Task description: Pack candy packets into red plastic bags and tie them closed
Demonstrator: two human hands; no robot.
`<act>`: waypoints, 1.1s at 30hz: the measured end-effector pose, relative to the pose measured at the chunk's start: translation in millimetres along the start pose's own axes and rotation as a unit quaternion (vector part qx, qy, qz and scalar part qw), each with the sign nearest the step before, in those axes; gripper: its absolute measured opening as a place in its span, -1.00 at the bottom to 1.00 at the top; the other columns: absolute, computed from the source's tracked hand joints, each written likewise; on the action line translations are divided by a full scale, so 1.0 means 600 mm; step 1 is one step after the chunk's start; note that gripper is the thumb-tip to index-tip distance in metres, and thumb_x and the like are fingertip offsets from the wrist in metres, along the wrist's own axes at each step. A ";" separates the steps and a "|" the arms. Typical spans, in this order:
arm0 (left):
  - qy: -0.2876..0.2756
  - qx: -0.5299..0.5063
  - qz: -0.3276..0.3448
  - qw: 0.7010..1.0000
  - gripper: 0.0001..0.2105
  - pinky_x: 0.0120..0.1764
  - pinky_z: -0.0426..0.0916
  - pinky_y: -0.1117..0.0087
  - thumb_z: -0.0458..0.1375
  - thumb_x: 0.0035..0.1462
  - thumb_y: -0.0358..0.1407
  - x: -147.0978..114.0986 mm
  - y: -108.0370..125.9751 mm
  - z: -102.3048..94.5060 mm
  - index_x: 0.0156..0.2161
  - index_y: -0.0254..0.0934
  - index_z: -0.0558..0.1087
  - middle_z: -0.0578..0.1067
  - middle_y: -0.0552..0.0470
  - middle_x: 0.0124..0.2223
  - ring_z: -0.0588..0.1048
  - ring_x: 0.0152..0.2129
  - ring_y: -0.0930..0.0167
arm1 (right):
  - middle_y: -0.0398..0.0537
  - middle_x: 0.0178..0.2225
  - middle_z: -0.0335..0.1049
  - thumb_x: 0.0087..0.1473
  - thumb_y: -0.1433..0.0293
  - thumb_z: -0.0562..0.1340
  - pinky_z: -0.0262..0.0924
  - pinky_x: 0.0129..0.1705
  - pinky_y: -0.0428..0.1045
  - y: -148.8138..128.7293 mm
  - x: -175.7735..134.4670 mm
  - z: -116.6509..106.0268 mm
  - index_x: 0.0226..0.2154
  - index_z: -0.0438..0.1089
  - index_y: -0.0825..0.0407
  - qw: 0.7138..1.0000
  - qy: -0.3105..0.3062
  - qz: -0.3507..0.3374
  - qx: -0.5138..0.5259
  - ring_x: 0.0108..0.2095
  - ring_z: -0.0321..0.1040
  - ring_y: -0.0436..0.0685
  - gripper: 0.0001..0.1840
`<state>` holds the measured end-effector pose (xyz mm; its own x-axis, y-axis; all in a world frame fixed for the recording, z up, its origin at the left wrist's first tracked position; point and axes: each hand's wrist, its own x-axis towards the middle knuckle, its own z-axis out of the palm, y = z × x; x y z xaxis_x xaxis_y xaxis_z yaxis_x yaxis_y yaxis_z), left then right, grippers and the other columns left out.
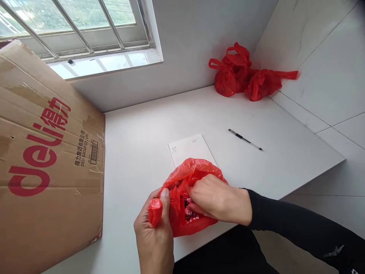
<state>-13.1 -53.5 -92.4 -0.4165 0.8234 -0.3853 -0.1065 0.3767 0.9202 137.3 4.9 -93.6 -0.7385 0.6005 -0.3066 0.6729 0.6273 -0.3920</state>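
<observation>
Hands at work together on one thing here: the left hand (155,240) is clamped on the gathered edge of a red plastic bag (189,229), thumb pressed on top, a crumpled twist of film poking out beside it. The right hand (215,196) dips into the open mouth, fingertips out of sight, so whether they grip anything I cannot tell.

And where's the bag? Over the near edge of the white surface (137,144), overlapping the lower part of a pale sheet (186,146); whether it rests there or hangs from the hands is hard to say. Inside, a printed packet (190,217) shows pink, white and black.

Handling, then: this film looks thin, light and floppy, a touch slippery, likely to stretch or tear if yanked. The bunched rim seems the best hold, doubled up and stronger; the packet looks better taken by its edge.

Textures all round! Wrinkled, shiny, half see-through film in hand; more of it in the knotted, rounded red bundles (225,82) by the far corner. A slim, hard pen (245,139) lies right of the sheet, and a stiff, creased cardboard box (67,205) stands at the left.
</observation>
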 end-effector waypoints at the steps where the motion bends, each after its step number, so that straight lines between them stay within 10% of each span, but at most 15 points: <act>1: -0.009 0.002 -0.001 1.000 -0.61 -0.31 0.45 0.46 0.35 0.06 0.02 0.000 -0.001 0.000 -0.11 -0.22 0.60 0.61 0.02 -0.26 0.54 -0.30 0.32 | -0.09 -0.44 0.42 0.30 0.45 0.21 -0.13 -0.52 0.02 0.000 0.000 0.000 -0.38 0.41 0.12 1.000 0.001 -0.005 0.003 -0.53 0.08 0.02 -0.81; 6: -0.037 0.017 0.006 0.999 -0.64 -0.34 0.42 0.46 0.33 0.09 -0.01 -0.001 -0.002 -0.002 -0.13 -0.22 0.61 0.60 0.02 -0.27 0.52 -0.33 0.33 | -0.15 -0.48 0.37 0.38 0.41 0.10 -0.17 -0.54 0.02 0.009 0.000 0.012 -0.31 0.39 0.10 0.995 0.098 -0.012 0.004 -0.57 0.03 0.01 -0.77; 13: -0.045 0.051 0.032 0.997 -0.65 -0.39 0.36 0.48 0.26 0.17 0.03 -0.006 0.007 0.001 -0.14 -0.19 0.63 0.49 0.08 -0.42 0.41 -0.45 0.40 | -0.18 -0.58 0.29 -0.08 0.68 0.21 -0.29 -0.59 0.01 0.036 0.011 0.023 -0.44 0.32 0.05 0.988 0.095 0.095 -0.073 -0.64 0.03 0.01 -0.78; 23: -0.055 0.030 0.039 0.997 -0.65 -0.42 0.37 0.47 0.25 0.18 0.01 -0.001 0.005 0.001 -0.10 -0.20 0.62 0.58 0.04 -0.31 0.47 -0.44 0.39 | -0.20 -0.54 0.27 0.29 0.42 0.14 -0.25 -0.53 0.02 0.051 -0.001 0.017 -0.37 0.31 0.02 0.990 0.124 0.050 -0.045 -0.58 0.03 0.01 -0.83; 33: -0.113 -0.004 0.034 0.993 -0.68 -0.40 0.43 0.48 0.25 0.21 -0.04 -0.004 0.011 0.019 -0.07 -0.20 0.64 0.62 -0.03 -0.18 0.55 -0.31 0.34 | -0.14 -0.52 0.27 0.32 0.43 0.13 -0.25 -0.54 0.02 0.084 -0.006 0.013 -0.35 0.31 0.03 0.975 0.131 0.145 -0.108 -0.61 0.07 0.02 -0.82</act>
<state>-2.2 -48.1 -86.2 -0.2091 0.9213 -0.3278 -0.0936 0.3148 0.9445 173.9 30.7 -118.8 -0.4982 0.8565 -0.1346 0.8662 0.4849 -0.1209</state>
